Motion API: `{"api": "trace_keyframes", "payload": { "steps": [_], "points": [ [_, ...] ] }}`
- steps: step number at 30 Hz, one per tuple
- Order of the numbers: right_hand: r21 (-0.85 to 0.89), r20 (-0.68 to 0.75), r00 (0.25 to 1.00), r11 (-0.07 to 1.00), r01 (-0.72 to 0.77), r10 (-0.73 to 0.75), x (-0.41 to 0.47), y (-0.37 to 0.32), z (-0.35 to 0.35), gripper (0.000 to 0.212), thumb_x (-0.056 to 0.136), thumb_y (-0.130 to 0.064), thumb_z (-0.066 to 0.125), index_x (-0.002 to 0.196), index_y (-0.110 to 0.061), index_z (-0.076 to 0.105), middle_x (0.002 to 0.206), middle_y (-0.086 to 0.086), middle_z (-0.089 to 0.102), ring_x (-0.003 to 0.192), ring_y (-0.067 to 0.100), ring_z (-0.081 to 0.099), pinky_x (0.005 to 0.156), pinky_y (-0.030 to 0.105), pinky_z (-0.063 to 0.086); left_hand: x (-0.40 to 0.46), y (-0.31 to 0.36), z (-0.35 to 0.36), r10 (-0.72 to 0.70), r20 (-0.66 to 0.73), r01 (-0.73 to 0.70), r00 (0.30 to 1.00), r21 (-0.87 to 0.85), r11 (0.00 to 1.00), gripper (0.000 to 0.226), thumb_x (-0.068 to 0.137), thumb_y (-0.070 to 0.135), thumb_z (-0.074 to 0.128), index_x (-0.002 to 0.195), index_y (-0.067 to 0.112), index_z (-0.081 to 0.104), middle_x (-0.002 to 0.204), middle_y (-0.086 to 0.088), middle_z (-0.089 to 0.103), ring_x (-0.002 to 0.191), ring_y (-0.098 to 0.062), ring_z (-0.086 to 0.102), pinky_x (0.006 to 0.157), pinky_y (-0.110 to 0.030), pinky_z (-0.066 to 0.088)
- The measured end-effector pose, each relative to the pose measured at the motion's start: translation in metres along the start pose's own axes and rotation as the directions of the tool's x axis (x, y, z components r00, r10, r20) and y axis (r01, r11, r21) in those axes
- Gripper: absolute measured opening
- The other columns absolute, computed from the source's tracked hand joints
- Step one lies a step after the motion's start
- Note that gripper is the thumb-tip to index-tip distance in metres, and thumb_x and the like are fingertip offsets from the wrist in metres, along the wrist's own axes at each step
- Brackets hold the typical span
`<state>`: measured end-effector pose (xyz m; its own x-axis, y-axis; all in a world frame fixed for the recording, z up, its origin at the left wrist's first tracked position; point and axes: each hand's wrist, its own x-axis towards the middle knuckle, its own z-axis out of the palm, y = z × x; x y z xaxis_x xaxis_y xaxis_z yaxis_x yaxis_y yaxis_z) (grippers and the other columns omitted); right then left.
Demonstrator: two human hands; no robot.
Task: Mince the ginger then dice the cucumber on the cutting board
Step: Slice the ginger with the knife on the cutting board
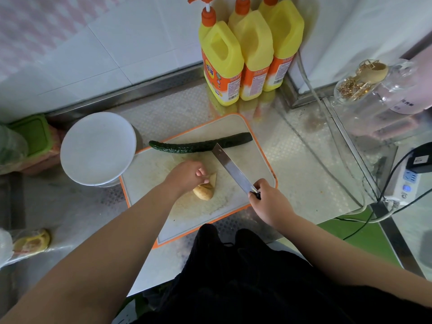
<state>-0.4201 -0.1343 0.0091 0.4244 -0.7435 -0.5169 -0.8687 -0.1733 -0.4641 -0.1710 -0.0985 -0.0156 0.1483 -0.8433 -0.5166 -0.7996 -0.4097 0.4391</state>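
One cutting board [252, 160], orange-rimmed: one whole cucumber [201, 144] along its far edge; ginger [205, 187], several cut pieces, pinched by the left hand [187, 175]. One knife [230, 168], gripped by the right hand [268, 202]. Three yellow bottles [247, 52]; one white bowl [98, 148].

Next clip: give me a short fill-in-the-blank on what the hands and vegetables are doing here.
1. The right hand grips the steel knife by its ____.
2. The left hand holds the beige ginger piece on the orange-rimmed cutting ____.
3. The long dark green cucumber is still ____.

Missing: handle; board; whole
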Motion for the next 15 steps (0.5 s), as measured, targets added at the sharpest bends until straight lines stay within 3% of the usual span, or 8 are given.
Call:
{"api": "trace_keyframes", "payload": {
  "steps": [4, 8, 11, 15],
  "points": [
    [-0.01, 0.015, 1.0, 1.0, -0.005, 0.005, 0.0, 0.002, 0.001, 0.019, 0.098, -0.028, 0.049, 0.103, -0.01, 0.045, 0.072, 0.002, 0.059, 0.059, 0.018, 0.057, 0.048, 0.024, 0.039, -0.001, 0.004, 0.004, 0.0, -0.034, 0.0, 0.999, -0.006, 1.0, 0.026, 0.083, 0.044, 0.071, 0.097, 0.023, 0.066, 0.097, 0.007, 0.06, 0.093, -0.015, 0.057, 0.072, -0.03, 0.043],
    [-0.01, 0.021, 1.0, 1.0, -0.002, 0.002, 0.0, 0.0, 0.003, 0.018, 0.098, -0.029, 0.049, 0.103, -0.012, 0.045, 0.074, 0.001, 0.06, 0.061, 0.017, 0.058, 0.052, 0.024, 0.043, -0.003, 0.02, 0.011, -0.004, -0.086, 0.019, 0.996, 0.172, 0.985, 0.043, 0.082, 0.057, 0.065, 0.11, 0.024, 0.061, 0.108, 0.004, 0.056, 0.104, -0.018, 0.05, 0.078, -0.033, 0.042],
    [-0.023, 0.0, 1.0, 1.0, -0.009, 0.009, 0.001, -0.002, 0.003, 0.017, 0.098, -0.029, 0.049, 0.101, -0.013, 0.044, 0.07, -0.002, 0.056, 0.058, 0.014, 0.054, 0.048, 0.022, 0.037, -0.004, 0.028, 0.019, 0.042, -0.123, -0.011, 0.992, 0.243, 0.97, 0.042, 0.091, 0.044, 0.056, 0.129, 0.026, 0.051, 0.127, 0.0, 0.053, 0.119, -0.024, 0.045, 0.087, -0.036, 0.04],
    [-0.007, -0.049, 0.998, 0.999, -0.042, 0.041, 0.001, -0.002, 0.002, 0.015, 0.098, -0.028, 0.049, 0.096, -0.015, 0.042, 0.071, -0.001, 0.056, 0.065, 0.024, 0.06, 0.052, 0.028, 0.039, -0.008, 0.03, 0.022, 0.037, -0.133, -0.009, 0.99, 0.208, 0.978, 0.037, 0.096, 0.029, 0.046, 0.133, 0.03, 0.051, 0.131, 0.001, 0.052, 0.124, -0.023, 0.043, 0.092, -0.035, 0.04]
  ]
}}
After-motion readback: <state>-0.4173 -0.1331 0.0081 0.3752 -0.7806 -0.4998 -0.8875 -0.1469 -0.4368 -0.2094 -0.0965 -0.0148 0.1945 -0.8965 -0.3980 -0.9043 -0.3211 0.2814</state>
